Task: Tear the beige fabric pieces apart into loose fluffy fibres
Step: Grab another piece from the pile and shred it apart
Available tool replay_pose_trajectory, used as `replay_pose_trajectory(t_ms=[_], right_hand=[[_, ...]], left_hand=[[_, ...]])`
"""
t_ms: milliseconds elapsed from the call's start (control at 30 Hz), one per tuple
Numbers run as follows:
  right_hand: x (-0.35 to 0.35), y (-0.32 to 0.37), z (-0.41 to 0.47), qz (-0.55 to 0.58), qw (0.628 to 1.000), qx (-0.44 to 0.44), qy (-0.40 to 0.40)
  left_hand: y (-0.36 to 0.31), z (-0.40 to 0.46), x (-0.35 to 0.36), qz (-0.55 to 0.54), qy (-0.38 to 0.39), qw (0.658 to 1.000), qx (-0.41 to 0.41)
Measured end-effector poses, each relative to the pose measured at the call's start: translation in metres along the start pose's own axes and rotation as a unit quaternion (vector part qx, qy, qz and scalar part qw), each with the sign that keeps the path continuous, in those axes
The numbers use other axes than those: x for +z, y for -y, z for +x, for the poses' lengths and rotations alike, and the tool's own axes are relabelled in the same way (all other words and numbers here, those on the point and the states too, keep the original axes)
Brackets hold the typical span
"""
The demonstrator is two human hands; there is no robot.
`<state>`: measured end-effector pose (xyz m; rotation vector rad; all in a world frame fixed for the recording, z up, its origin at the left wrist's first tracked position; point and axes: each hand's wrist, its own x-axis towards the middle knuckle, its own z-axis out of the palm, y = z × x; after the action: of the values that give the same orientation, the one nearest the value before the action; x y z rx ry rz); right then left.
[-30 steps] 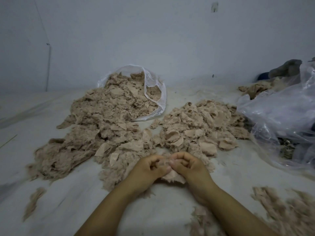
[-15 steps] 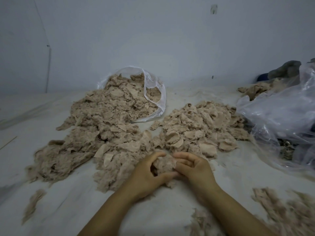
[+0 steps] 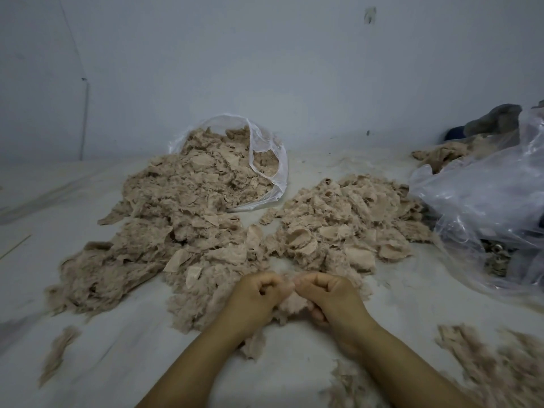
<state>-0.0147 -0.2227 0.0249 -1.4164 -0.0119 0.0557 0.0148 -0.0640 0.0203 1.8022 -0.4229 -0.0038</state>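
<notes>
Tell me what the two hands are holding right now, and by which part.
Both hands, left hand and right hand, grip one small beige fluffy fabric piece between them, each pinching its upper edge with curled fingers; the rest hangs below.

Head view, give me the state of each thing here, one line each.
Left hand: curled, gripping the fabric clump.
Right hand: curled, gripping the same clump.
Fabric clump: held between both hands.
Clear bag: open, lying on its side, spilling scraps.
Crumpled plastic bag: slumped at right.
</notes>
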Motion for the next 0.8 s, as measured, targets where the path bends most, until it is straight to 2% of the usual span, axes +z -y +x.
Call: replay_pose_trajectory(t_ms=[100, 300, 367, 400, 467, 533, 567, 600, 700, 800], right_hand=[[0.000, 0.002, 0.000, 0.005, 1.000, 0.012, 0.010], [0.001, -0.002, -0.004, -0.029, 0.998, 0.019, 0.059], [0.001, -0.002, -0.001, -0.044, 0.999, -0.002, 0.031], [0.001, 0.000, 0.002, -0.028, 0.999, -0.029, 0.000], [-0.002, 0.007, 0.009, 0.105, 0.991, -0.072, -0.044], [-0.007, 0.012, 0.014, 0.249, 0.965, -0.074, -0.028], [-0.007, 0.011, 0.014, 0.261, 0.963, -0.060, -0.017], [-0.005, 0.010, 0.011, 0.229, 0.973, -0.037, -0.001], [0.003, 0.002, 0.001, 0.016, 0.999, 0.006, 0.041], [0.005, -0.001, 0.000, -0.169, 0.984, -0.031, 0.047]], left_hand=[[-0.003, 0.002, -0.006, -0.091, -0.031, 0.995, -0.037], [-0.006, 0.000, -0.002, -0.047, -0.037, 0.998, -0.017], [-0.006, 0.001, -0.004, -0.057, -0.062, 0.996, -0.008], [-0.005, 0.001, -0.005, -0.065, -0.080, 0.995, -0.006], [-0.004, 0.002, -0.008, -0.084, -0.097, 0.992, -0.009], [-0.003, 0.003, -0.009, -0.115, -0.082, 0.990, -0.019], [-0.003, 0.004, -0.008, -0.126, -0.071, 0.989, -0.023], [-0.002, 0.004, -0.008, -0.133, -0.066, 0.989, -0.020], [-0.002, 0.003, -0.006, -0.167, -0.062, 0.984, -0.009], [-0.005, 0.001, -0.003, -0.208, -0.073, 0.975, -0.015]])
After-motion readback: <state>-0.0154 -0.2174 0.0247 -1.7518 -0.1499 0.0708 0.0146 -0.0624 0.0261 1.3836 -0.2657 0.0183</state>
